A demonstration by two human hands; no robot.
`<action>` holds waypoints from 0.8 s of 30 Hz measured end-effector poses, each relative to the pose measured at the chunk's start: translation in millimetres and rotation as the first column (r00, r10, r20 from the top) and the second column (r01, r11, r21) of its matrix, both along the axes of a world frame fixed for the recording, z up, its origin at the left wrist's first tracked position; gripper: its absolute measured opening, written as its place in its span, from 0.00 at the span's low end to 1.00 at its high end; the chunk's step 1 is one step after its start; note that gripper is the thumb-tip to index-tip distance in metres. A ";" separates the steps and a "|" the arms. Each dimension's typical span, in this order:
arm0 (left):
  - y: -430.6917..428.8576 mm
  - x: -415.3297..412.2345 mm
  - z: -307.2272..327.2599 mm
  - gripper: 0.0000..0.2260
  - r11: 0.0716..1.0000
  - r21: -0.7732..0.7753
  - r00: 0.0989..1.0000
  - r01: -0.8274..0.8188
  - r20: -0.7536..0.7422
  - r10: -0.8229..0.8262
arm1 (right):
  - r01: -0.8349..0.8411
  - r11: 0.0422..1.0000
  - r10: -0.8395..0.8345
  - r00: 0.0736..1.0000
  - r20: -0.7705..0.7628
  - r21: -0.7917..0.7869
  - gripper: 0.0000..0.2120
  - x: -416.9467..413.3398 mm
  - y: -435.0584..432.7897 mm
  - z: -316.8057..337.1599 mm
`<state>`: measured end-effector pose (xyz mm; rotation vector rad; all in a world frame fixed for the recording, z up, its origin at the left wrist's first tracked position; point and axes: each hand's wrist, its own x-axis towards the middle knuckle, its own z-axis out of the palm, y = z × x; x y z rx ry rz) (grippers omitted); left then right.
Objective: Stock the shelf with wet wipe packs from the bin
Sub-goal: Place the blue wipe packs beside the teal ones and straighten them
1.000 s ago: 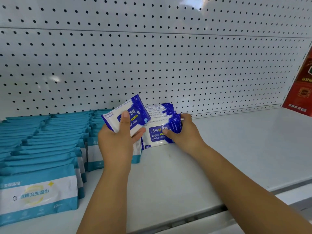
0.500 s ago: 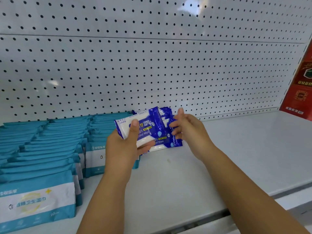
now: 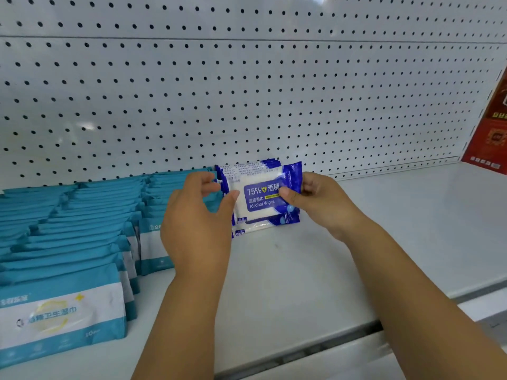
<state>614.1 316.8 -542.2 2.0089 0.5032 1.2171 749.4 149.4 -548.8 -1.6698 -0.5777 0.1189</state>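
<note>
Both hands are up at the back of the white shelf [image 3: 356,242], working on a small row of blue-and-white alcohol wipe packs. The front blue pack [image 3: 260,200] stands on its lower edge with its label facing outward, reading "75%" and "Alcohol Wipes". It leans against the other blue packs [image 3: 248,167], which are lined up behind it, close to the pegboard panel [image 3: 247,91].

The right hand [image 3: 321,204] is clamped on the right end of the front blue pack, with the thumb across the printed face and the fingers curled round behind the crimped edge. The left hand [image 3: 197,223] holds the opposite side. Its thumb presses against the pack's left edge, and its fingers are bent round the left end of the row behind, so the little stack is squeezed between thumb and fingers.

Just to the left sit the teal packs [image 3: 82,215] — several neat rows standing upright, running from the shelf's front edge back to the panel. The left hand covers part of the nearest teal row, and the blue packs stand right beside it.

Well off to the right, at the far end of the shelf, there is a red printed box [image 3: 492,138], but its lettering is too blurred to read.
</note>
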 end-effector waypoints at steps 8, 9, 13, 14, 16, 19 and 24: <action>6.4 7.7 -12.8 0.31 0.978 0.203 0.959 0.050 -0.283 0.010 | 0.169 0.943 -0.133 0.981 0.140 -0.286 0.10 10.9 -7.9 -9.8; 6.3 8.2 -13.9 0.32 0.974 0.219 0.946 0.063 -0.324 0.012 | 0.203 0.920 -0.150 0.973 0.177 -0.334 0.12 11.7 -6.6 -11.1; 6.3 10.7 -15.2 0.34 0.951 0.297 0.898 0.088 -0.436 0.053 | 0.227 0.899 -0.183 0.972 0.148 -0.375 0.18 9.4 -4.4 -12.5; 6.2 11.0 -15.5 0.35 0.945 0.313 0.887 0.092 -0.457 0.065 | 0.219 0.900 -0.183 0.975 0.129 -0.377 0.19 7.5 -4.5 -10.9; 6.7 11.5 -16.7 0.36 0.936 0.337 0.869 0.100 -0.489 0.083 | 0.181 0.906 -0.164 0.983 0.077 -0.382 0.22 4.8 -6.7 -6.8; 8.8 12.7 -18.5 0.37 0.931 0.351 0.862 0.104 -0.498 0.091 | 0.129 0.897 -0.130 0.991 0.026 -0.423 0.27 4.6 -11.3 -4.7; 6.8 13.2 -18.1 0.33 0.930 0.358 0.873 0.088 -0.478 0.102 | 0.183 0.897 -0.138 0.981 0.139 -0.402 0.24 5.4 -3.7 -13.6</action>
